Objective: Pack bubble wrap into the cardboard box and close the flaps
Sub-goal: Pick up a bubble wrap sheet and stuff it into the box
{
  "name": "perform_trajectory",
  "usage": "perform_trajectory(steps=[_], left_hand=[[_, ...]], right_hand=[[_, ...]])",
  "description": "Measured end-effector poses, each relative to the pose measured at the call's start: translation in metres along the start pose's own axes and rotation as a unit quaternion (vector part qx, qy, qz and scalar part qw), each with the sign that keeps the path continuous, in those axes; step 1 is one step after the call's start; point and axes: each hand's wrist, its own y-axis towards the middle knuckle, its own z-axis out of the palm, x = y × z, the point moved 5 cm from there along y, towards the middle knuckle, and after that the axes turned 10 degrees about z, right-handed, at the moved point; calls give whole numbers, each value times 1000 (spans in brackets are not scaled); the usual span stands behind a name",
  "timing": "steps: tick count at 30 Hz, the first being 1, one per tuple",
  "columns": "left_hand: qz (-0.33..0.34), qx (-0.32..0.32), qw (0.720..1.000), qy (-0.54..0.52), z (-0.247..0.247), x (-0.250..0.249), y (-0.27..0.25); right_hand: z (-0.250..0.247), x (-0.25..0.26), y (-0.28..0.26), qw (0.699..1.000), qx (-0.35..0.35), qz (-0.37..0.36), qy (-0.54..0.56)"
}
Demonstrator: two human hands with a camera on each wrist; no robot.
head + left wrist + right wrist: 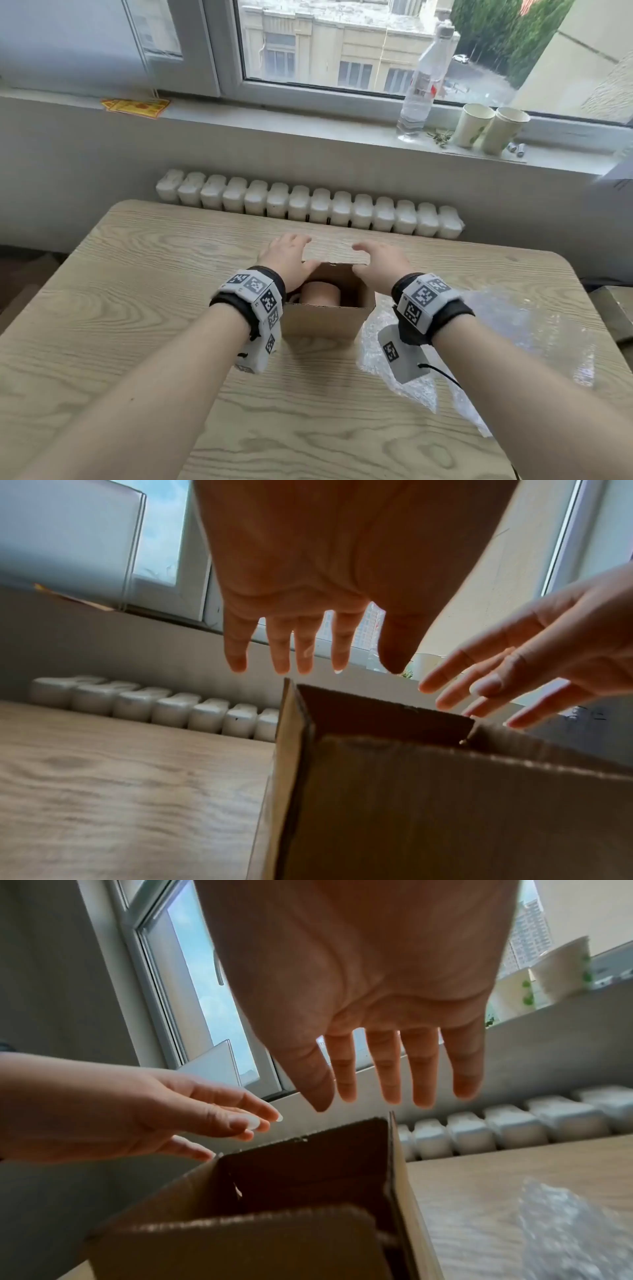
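On the desk [144, 342], working left to right: left hand [286, 255] hovering over the far-left corner of the cardboard box [325, 322], fingers [236, 653] straight and spread, gripping nothing. Box itself upright at mid-desk, top open, a brownish rounded object [320, 294] sitting inside, too dim to identify. Right hand [380, 262] over the far-right corner, fingers [424, 1074] likewise extended and loose, holding nothing; actual contact with the far rim impossible to confirm from any view. Bubble wrap [513, 329] lying just beside the box on its right, partly under the right forearm, none visibly packed yet. Likely risks from here: folding the flaps before any wrap goes in, leaving the contents unpadded; nudging the light box toward the far edge through uneven pressure from the two hands; dragging the slippery sheet off the near-right side with the forearm or wrist strap.
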Motion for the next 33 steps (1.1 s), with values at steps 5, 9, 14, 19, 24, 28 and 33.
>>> perform_trajectory(steps=[5, 9, 14, 19, 24, 28, 33], left_hand=[[-22, 40, 999, -27, 17, 14, -7], [-18, 12, 1000, -17, 18, 19, -13], [-17, -25, 999, -20, 13, 19, -24], [-47, -5, 998, -33, 10, 27, -37], [-83, -12, 995, -44, 8, 38, -54], [-56, -63, 996, -15, -1, 29, -60], [-51, -46, 998, -4, 1, 24, -63]], right_hand=[[17, -13, -3, 998, 44, 41, 16], [26, -23, -7, 997, 40, 56, 43], [31, -34, -15, 993, 40, 63, 89], [35, -36, -26, 994, 86, 55, 40], [40, -31, -32, 992, 111, 43, 43], [21, -13, -36, 996, -47, -26, 72], [39, 3, -36, 991, 76, -96, -57]])
